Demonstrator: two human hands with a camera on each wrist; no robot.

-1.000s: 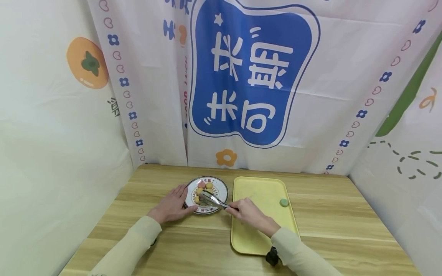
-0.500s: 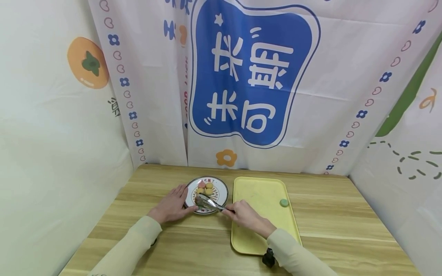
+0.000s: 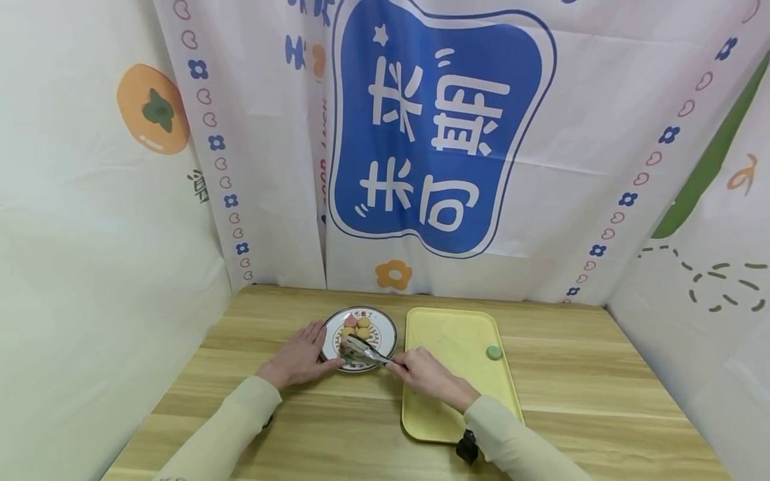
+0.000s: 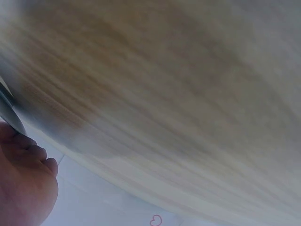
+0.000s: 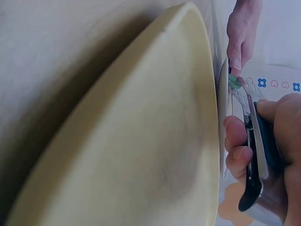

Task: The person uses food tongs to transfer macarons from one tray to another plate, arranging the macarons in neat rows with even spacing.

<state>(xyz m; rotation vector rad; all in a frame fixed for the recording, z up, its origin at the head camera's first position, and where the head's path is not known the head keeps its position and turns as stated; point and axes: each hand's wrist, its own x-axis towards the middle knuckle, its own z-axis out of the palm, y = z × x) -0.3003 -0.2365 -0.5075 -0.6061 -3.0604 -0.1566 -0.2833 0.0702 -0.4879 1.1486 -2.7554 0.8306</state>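
Observation:
My right hand (image 3: 430,377) grips a pair of metal tongs (image 3: 367,351) with black handle parts. The tongs' tips are low over the near part of a white, dark-rimmed plate (image 3: 388,334). In the right wrist view, a green macaron (image 5: 233,82) shows at the tips, by the plate's edge. Pink (image 3: 351,321) and yellow macarons (image 3: 363,323) sit grouped on the plate beyond the tongs; the tongs partly cover that area. With extended fingers, my left hand (image 3: 299,357) rests against the plate's left rim, its thumb at the near edge.
Right of the plate lies a yellow tray (image 3: 457,327), partly beneath my right forearm. One green macaron (image 3: 494,353) sits near the tray's right edge. Printed white cloth (image 3: 289,254) hangs behind and beside the wooden table (image 3: 577,374).
Over the last second the tongs shift from the yellow macarons toward the plate's near left, with my right hand moving slightly left. My left hand stays at the rim.

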